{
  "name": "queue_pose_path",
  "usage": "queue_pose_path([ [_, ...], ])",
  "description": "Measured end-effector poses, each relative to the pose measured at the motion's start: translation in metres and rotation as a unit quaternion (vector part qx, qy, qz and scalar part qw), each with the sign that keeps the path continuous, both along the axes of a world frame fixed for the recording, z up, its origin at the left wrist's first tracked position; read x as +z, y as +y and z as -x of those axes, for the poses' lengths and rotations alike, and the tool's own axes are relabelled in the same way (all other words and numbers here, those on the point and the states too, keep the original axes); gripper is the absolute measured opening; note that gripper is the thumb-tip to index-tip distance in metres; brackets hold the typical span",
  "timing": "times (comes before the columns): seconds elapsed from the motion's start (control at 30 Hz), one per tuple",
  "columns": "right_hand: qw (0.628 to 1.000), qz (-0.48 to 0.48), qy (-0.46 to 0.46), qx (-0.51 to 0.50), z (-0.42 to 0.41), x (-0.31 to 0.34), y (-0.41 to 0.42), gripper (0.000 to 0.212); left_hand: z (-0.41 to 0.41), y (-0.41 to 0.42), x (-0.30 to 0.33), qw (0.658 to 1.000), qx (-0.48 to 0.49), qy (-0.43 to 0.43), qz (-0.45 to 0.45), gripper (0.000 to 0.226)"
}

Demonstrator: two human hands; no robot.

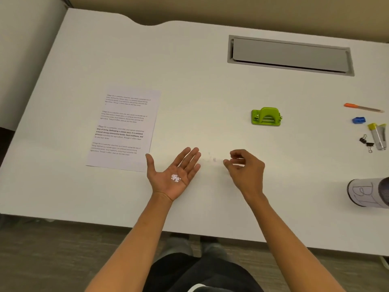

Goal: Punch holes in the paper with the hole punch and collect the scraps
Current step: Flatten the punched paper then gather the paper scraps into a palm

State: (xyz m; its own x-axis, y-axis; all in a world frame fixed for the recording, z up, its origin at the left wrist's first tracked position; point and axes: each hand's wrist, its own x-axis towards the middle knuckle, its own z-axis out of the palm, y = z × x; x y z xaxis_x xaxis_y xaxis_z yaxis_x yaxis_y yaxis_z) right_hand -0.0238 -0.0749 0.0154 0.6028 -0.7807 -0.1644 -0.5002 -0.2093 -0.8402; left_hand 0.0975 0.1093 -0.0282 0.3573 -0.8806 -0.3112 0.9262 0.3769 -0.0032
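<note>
The paper (124,129) is lying flat on the bench (210,85) at nine o'clock. The punch (266,116) is sitting at two o'clock, well apart from it. The scraps (175,178) are resting in the left hand (173,175), which is lying just beside the paper's near corner. The right hand (245,169) is hovering at three o'clock of the left. A few more bits (213,159) are lying on the bench between the hands.

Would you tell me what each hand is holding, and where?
The left hand cups paper scraps in its open palm; whether the right hand's pinch holds anything cannot be told.
</note>
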Motion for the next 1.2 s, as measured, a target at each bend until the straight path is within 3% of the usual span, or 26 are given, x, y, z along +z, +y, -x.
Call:
queue_pose_path([
  [0.17,0.994,-0.044,0.093,0.044,-0.008,-0.023,-0.002,0.022,-0.001,0.011,-0.003,1.0,0.027,-0.003,-0.007,0.115],
  [0.3,0.997,-0.026,0.053,0.058,-0.033,-0.03,0.001,0.016,-0.005,0.01,0.0,1.0,0.024,-0.012,-0.007,0.117],
  [0.47,0.988,-0.009,0.045,0.148,-0.047,-0.03,-0.001,0.023,-0.008,0.01,0.002,1.0,0.017,-0.005,-0.005,0.119],
  [0.57,0.982,0.07,0.026,0.175,-0.038,-0.031,-0.009,0.032,-0.01,0.013,0.001,1.0,0.016,-0.017,0.006,0.121],
  [0.7,0.905,0.219,0.107,0.348,-0.04,-0.034,-0.009,0.051,-0.009,0.014,0.008,0.999,0.018,-0.023,0.023,0.123],
  [0.8,0.829,0.331,0.125,0.434,-0.038,-0.04,0.003,0.046,-0.009,0.013,0.012,0.999,0.02,-0.022,0.03,0.124],
  [1.0,0.804,0.402,0.096,0.427,-0.008,-0.038,0.003,0.047,-0.01,0.01,0.013,0.999,0.019,-0.023,0.038,0.124],
  [1.2,0.8,0.327,0.258,0.432,-0.019,-0.03,0.013,0.029,-0.004,0.004,0.01,0.999,0.014,-0.013,0.042,0.123],
])
